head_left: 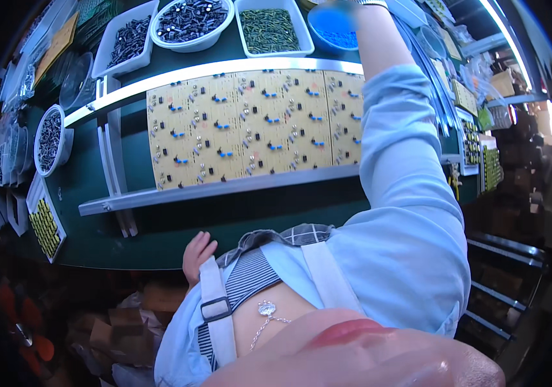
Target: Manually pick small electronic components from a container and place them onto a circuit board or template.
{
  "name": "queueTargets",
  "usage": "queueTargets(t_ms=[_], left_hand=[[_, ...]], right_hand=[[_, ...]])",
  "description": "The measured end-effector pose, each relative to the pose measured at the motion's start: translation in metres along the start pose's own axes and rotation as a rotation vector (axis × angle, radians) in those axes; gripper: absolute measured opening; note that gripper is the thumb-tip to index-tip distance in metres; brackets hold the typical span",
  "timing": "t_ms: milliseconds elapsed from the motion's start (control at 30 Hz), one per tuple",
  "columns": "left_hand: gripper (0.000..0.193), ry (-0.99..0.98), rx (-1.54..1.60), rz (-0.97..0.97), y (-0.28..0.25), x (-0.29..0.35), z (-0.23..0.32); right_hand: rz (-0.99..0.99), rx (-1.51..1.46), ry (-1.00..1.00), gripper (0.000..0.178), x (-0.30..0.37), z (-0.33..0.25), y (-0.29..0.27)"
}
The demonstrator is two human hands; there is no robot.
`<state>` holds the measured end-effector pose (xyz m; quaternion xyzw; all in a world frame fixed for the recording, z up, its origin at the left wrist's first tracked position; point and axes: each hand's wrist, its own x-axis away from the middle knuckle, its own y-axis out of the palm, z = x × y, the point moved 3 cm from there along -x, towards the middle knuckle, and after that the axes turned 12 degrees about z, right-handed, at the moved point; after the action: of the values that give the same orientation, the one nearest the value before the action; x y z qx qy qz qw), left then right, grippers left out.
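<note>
My right arm reaches far across the bench, and my right hand (349, 6) is at the upper edge over a blue bowl (320, 32) of small blue parts. That hand is smeared and partly cut off, so its fingers and anything in them cannot be made out. Below the forearm lies a panel of tan circuit boards (224, 129) set with blue, black and silvery components, held between two metal rails (224, 188). My left hand (198, 255) rests by the bench's near edge, fingers loosely extended, holding nothing.
Along the back stand white tubs of black cylindrical parts (192, 22) and a white tray of green parts (268, 31). Another tub of dark parts (50, 138) sits at left, near a tray of yellow-black parts (45, 229). Cardboard boxes (121, 332) lie below the bench.
</note>
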<state>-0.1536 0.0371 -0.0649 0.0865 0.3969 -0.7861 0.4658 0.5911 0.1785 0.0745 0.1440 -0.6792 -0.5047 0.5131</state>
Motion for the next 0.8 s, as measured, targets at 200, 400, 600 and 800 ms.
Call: queueTargets(t_ms=[200,400,600,800], left_hand=[[0.018,0.007,-0.143,0.044,0.012,0.011,-0.005],[0.019,-0.026,-0.174,0.013,0.016,0.013,-0.006],[0.021,-0.023,-0.15,-0.086,0.013,0.01,-0.013],[0.019,0.055,-0.196,-0.036,0.02,-0.004,-0.002]], right_hand=[[-0.196,0.504,-0.819,0.055,-0.107,-0.042,0.001],[0.116,1.103,-0.854,0.058,-0.088,0.005,0.011],[-0.025,2.296,-1.458,0.054,-0.003,-0.038,0.039],[-0.294,2.696,-0.808,0.038,0.129,-0.098,-0.029]])
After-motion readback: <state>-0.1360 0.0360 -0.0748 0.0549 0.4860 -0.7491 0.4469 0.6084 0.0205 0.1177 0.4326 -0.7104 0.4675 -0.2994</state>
